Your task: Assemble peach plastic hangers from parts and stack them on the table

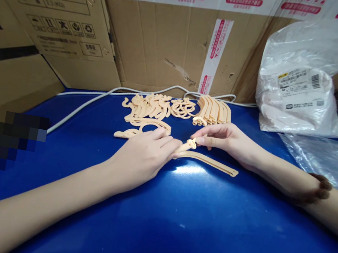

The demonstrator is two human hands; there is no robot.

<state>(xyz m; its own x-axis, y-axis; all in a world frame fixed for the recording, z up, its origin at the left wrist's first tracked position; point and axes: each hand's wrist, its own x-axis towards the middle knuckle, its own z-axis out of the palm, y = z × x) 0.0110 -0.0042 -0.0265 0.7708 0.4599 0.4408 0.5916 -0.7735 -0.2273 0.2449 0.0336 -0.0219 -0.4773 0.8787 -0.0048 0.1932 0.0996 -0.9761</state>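
My left hand [146,155] is closed on a beige plastic hanger [210,161], with one long, slightly curved arm sticking out to the right above the table. At the joint end, a short knobbed part [190,144] stands up from the hanger. My right hand [228,140] pinches at this knob between thumb and fingertips; what lies inside the pinch is mostly hidden. Partly behind my left hand lie other beige hanger pieces [126,134], one with a round loop.
Behind my hands lie a pile of curved hooks [149,105], ring-shaped pieces [183,108] and a stack of hanger arms [213,110]. A white cable [75,118] runs along the back of the blue table [177,228]. Cardboard boxes [176,45] and a plastic bag [299,93] stand behind.
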